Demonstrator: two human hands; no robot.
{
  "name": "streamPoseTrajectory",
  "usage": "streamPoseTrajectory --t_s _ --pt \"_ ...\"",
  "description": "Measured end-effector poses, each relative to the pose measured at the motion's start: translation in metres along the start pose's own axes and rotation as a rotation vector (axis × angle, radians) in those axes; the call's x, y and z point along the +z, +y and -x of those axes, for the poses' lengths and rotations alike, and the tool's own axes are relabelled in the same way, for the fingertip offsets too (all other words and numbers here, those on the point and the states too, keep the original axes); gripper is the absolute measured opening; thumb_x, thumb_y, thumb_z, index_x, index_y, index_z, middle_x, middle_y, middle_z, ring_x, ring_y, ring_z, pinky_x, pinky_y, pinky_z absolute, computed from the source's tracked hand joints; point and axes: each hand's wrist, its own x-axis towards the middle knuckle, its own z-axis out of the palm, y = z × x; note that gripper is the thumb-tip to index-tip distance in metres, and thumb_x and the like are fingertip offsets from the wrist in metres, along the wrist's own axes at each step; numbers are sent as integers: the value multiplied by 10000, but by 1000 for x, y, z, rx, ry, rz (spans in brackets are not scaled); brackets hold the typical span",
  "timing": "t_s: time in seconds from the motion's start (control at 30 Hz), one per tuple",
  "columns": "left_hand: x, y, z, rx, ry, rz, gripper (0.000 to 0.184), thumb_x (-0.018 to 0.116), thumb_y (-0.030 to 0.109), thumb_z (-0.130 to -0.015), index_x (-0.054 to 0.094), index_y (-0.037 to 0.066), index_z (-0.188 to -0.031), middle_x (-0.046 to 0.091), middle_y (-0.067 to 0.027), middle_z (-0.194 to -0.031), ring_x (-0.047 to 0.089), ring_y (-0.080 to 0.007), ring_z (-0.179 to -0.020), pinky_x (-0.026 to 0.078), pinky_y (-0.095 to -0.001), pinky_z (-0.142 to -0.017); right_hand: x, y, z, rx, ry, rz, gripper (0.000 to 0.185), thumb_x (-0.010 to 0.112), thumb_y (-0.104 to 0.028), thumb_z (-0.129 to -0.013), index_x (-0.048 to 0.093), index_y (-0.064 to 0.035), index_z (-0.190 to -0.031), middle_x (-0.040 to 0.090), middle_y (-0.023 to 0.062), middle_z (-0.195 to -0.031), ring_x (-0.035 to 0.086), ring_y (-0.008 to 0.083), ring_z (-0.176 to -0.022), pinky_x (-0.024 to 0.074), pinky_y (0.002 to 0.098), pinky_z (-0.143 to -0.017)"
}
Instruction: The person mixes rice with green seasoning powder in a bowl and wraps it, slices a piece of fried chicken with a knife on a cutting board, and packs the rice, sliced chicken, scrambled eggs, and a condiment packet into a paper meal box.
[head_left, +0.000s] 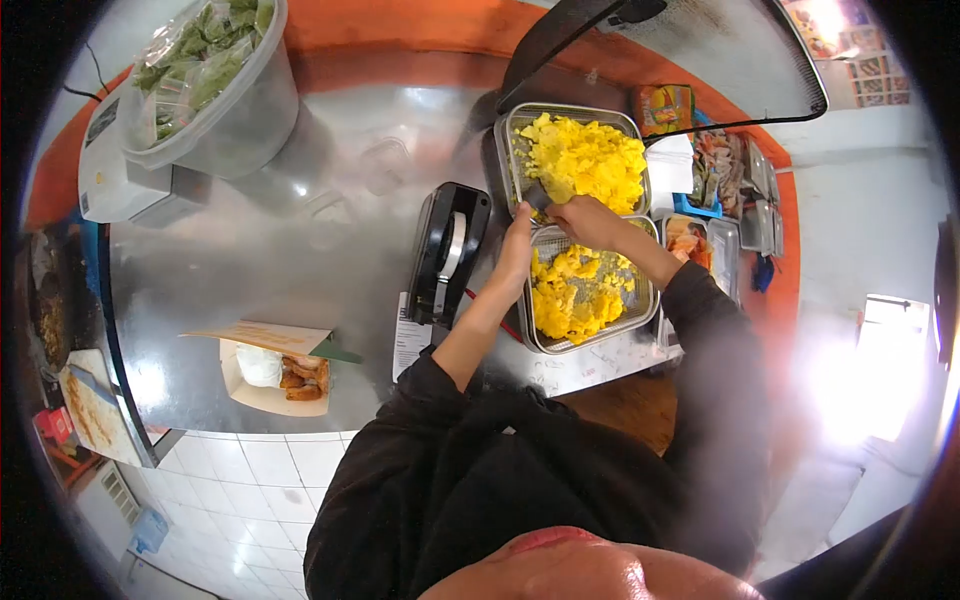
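Observation:
Two wire-mesh trays stand one behind the other, and my hands meet over the far tray's near left corner. Yellow scrambled-egg-like food (pixel 585 155) fills much of the far tray (pixel 508 140). The near tray (pixel 648 318) holds a smaller, broken-up layer of yellow food (pixel 575 300). A small dark grey flat piece (pixel 537 194) shows between my hands; its kind cannot be made out. My right hand (pixel 592 222) is closed with its fingers against this piece. Beside it, my left hand (pixel 518 240) is closed at the tray corner, its grip partly hidden.
A black sealer-like device (pixel 450 250) stands left of the trays. An open food box (pixel 275 370) sits on the steel table (pixel 240 270). A large tub of green packets (pixel 230 110) is at the back left. A glass-like lid (pixel 690 60) rises behind the trays.

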Motion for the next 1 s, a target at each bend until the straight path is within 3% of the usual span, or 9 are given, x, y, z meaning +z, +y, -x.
streamPoseTrajectory --t_s 0.2,0.27,0.43,0.5,0.53,0.6,0.73,0.87,1.0 --pt "7 7 5 29 65 -57 674 249 451 -1000 201 -77 -1417 182 -187 -1506 184 -227 -1399 133 -319 -1138 27 43 -5 -38 216 -681 226 538 -168 -918 643 -28 -1062 665 155 -786 634 232 -719 486 370 -686" --pt "11 14 10 27 34 -62 674 247 451 -1001 190 -71 -1422 170 -182 -1511 173 -227 -1402 131 -318 -1138 27 56 -9 -102 145 -794 269 498 -204 -972 616 -8 -1112 567 -3 -673 465 68 -572 399 269 -532" --pt "33 29 20 44 108 -122 682 241 457 -1001 153 -61 -1436 147 -171 -1520 149 -223 -1408 123 -318 -1138 13 72 -6 44 -89 -1001 291 493 -261 -977 626 -44 -1116 453 -38 -631 342 26 -518 286 211 -465" --pt "41 35 25 84 155 -28 615 297 454 -998 343 -28 -1378 429 -122 -1361 427 -176 -1221 321 -288 -1019 10 72 -5 62 -103 -1075 300 484 -279 -980 623 -56 -1123 423 -46 -621 315 17 -511 256 200 -454" --pt "39 35 24 87 156 -39 615 297 454 -998 343 -28 -1378 429 -122 -1361 427 -176 -1221 321 -288 -1019 10 73 -6 113 -107 -1170 308 475 -290 -982 611 -60 -1134 427 -47 -629 315 23 -506 253 196 -450" --pt "30 32 20 112 10 -21 685 226 452 -1001 108 -59 -1443 117 -172 -1527 114 -231 -1418 82 -317 -1145 13 68 -3 161 -113 -1275 316 467 -302 -984 598 -63 -1145 432 -48 -638 315 29 -501 250 193 -445" --pt "24 16 20 187 58 -89 672 223 453 -1000 122 -36 -1450 138 -156 -1527 130 -217 -1415 90 -314 -1142 26 70 0 140 67 -1416 306 471 -293 -981 551 -81 -1187 494 -24 -693 328 40 -512 244 185 -444" --pt "36 25 74 407 -31 -382 424 387 355 -994 480 29 -1249 526 -98 -1238 472 -175 -1145 353 -329 -988 26 43 22 152 472 -1496 288 536 -288 -948 555 -97 -1163 544 -23 -747 345 27 -515 269 172 -456" --pt "17 65 171 305 -319 -629 308 458 281 -976 547 24 -1121 588 -86 -1094 524 -161 -1048 398 -326 -931 -11 -41 67 118 517 -1537 333 448 -237 -988 545 -25 -1226 571 6 -741 297 10 -492 245 172 -448"
